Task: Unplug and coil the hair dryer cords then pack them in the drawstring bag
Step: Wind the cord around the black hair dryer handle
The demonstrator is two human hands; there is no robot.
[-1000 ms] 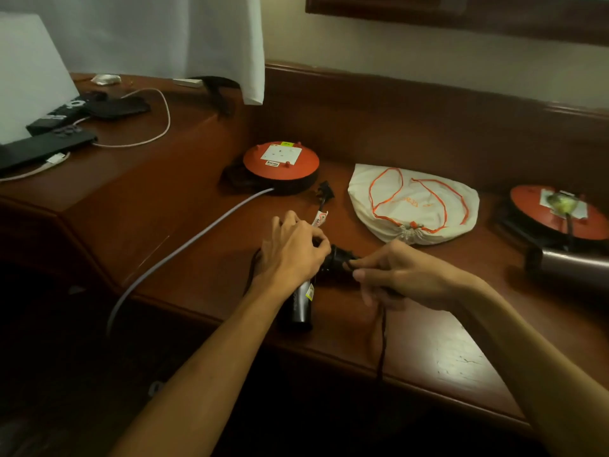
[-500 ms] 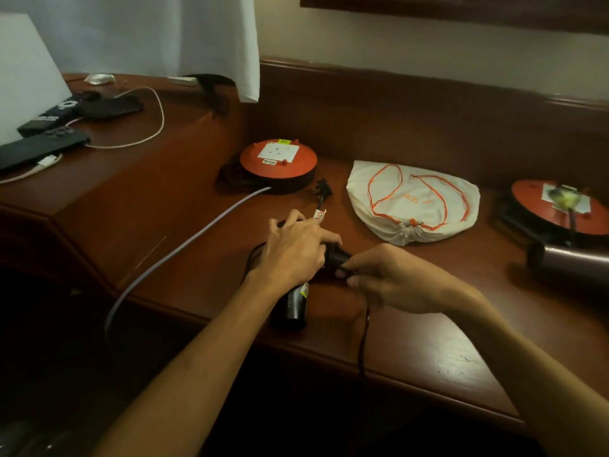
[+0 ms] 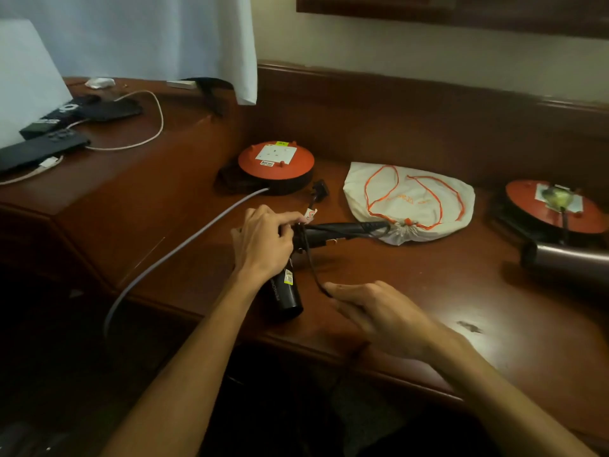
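Note:
A black hair dryer (image 3: 286, 291) lies near the desk's front edge, its folded handle (image 3: 342, 229) pointing right toward the bag. My left hand (image 3: 263, 240) grips the dryer where body and handle meet. Its black cord (image 3: 311, 262) runs down from there to my right hand (image 3: 372, 311), which pinches it and lets the rest drop over the desk edge. The cord's plug (image 3: 319, 189) lies unplugged beside the left orange socket reel (image 3: 276, 163). The white drawstring bag (image 3: 408, 201) with orange cord lies flat behind. A second, silver dryer (image 3: 566, 263) lies at the right.
A second orange reel (image 3: 557, 206) at the right has a plug in it. A grey cable (image 3: 184, 249) runs from the left reel over the desk edge. Phones and a remote (image 3: 46, 143) with a white charging cable lie on the raised left shelf.
My right hand has slid back along the cord toward the desk's front edge, drawing it taut. The dryer's handle now shows, pointing toward the bag. My left hand stays on the dryer.

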